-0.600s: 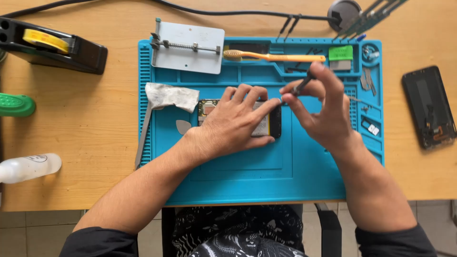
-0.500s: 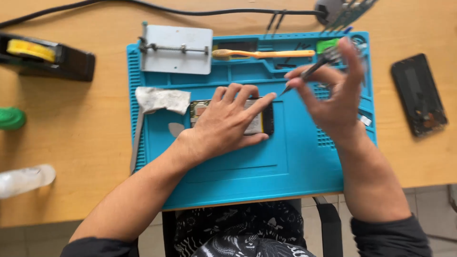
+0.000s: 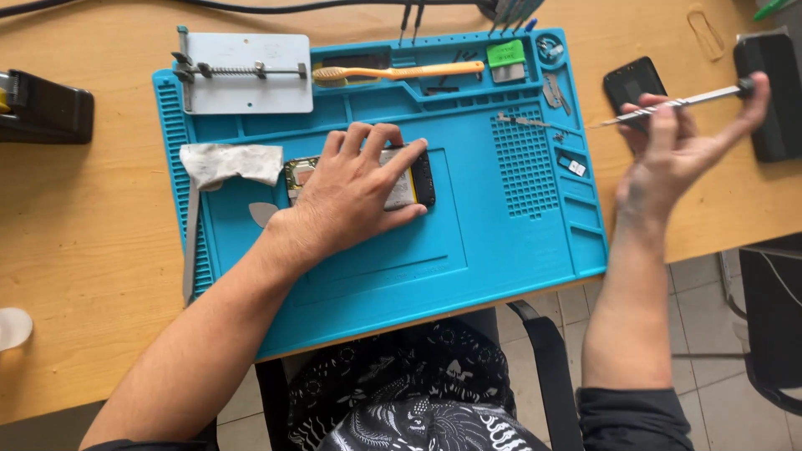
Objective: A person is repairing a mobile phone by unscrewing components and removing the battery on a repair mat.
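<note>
Left hand (image 3: 351, 196): palm down, fingers spread flat on the phone (image 3: 413, 179), pressing it to the mat (image 3: 501, 242); not curled round it.
Right hand (image 3: 672, 150): raised off the mat's 3 o'clock edge, over the table (image 3: 92, 217); thumb and fingers pinched on the screwdriver (image 3: 681, 102).
Screwdriver: near level, dark cap at 2 o'clock by the fingertips, thin tip toward 9 o'clock, ending over the mat's right rim.
Phone: opened, back up, at mat centre, mostly under the left hand; black end shows at 3 o'clock, circuit board at 9 o'clock.
Cloth (image 3: 230, 161): crumpled, grey-white, just beside the phone at 9 o'clock.
Pick (image 3: 261, 213): pale, at 7 o'clock of the phone, by the wrist.
Clamp plate (image 3: 246, 73): grey metal, mat's 11 o'clock corner.
Toothbrush (image 3: 397, 72): orange, in the top tray at 12 o'clock.
Second phone (image 3: 631, 81): black, on the table behind the right hand, at 1 o'clock of the mat.
</note>
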